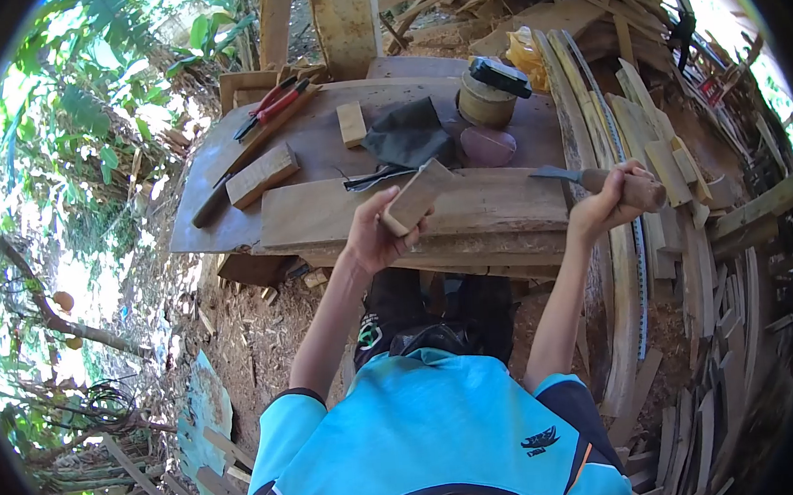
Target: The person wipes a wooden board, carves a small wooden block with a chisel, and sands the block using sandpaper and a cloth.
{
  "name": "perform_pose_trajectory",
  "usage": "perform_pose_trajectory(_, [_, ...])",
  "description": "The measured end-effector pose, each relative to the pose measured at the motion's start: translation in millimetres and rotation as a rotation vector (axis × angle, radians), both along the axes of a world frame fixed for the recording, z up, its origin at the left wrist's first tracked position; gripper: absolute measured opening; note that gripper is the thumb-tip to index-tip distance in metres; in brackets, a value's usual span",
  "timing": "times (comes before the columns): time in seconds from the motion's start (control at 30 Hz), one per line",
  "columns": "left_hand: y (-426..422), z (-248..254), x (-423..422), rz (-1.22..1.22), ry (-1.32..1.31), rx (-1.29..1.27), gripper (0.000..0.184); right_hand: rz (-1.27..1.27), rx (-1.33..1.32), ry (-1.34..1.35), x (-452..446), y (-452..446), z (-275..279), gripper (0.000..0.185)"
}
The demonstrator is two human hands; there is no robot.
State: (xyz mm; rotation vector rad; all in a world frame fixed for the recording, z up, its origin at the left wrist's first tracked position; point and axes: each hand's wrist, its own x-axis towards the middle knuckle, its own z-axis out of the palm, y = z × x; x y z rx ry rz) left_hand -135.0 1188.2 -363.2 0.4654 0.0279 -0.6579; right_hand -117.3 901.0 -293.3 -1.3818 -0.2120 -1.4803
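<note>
My left hand [379, 233] is wrapped round a flat rectangular wood piece [419, 196], tilted above the front edge of the bench. To the right, my right hand [610, 200] grips the wooden handle of a knife-like tool [592, 179], whose metal blade points left over the board. Beneath both hands a wide plank [322, 213] lies along the front of the workbench [197, 214]. A dark cloth [410, 133] rests just behind the wood piece, beside a purplish rounded object [487, 147].
Pliers [280, 102], a wood block [263, 176], a smaller block [351, 124] and a round tin [485, 99] with a dark object on top sit on the bench. Long wood strips [587, 100] line its right side. Plants grow at left; scrap wood is piled at right.
</note>
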Motion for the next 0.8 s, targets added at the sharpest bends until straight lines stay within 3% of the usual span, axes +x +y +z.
perform_pose_trajectory(0.03, [1,-4,-5,-0.034,-0.035,-0.059,0.066,0.039,0.010,0.050,-5,-8,-5,0.016])
perform_pose_trajectory(0.1, [-6,5,-14,0.061,-0.188,0.122,0.063,0.066,-0.094,0.106,-22,-22,-19,0.018])
perform_pose_trajectory(0.13, [-9,7,-18,0.104,-0.259,0.211,0.062,-0.020,-0.131,0.208,-41,-24,-32,0.021])
perform_pose_trajectory(0.17, [-8,8,-15,0.070,-0.239,0.207,0.073,-0.108,-0.169,0.308,-62,-27,-48,0.024])
perform_pose_trajectory(0.27, [-9,9,-3,0.139,-0.576,0.561,0.082,-0.122,-0.141,0.475,-103,-35,-109,0.032])
perform_pose_trajectory(0.33, [-9,11,9,0.088,-0.602,0.665,0.085,-0.142,-0.061,0.643,-116,-26,-128,0.032])
perform_pose_trajectory(0.43, [-10,4,24,0.025,-0.642,0.709,0.074,0.428,0.780,0.443,-105,-12,-118,0.037])
perform_pose_trajectory(0.57, [-11,1,28,0.056,-0.597,0.666,0.067,0.445,1.147,0.594,-87,12,-96,0.025])
perform_pose_trajectory(0.67, [-9,1,25,0.149,-0.593,0.711,0.059,0.947,1.387,0.452,-91,20,-96,0.019])
perform_pose_trajectory(0.8, [-3,-4,26,0.310,-0.750,0.901,0.049,1.121,1.430,0.514,-100,54,-75,0.020])
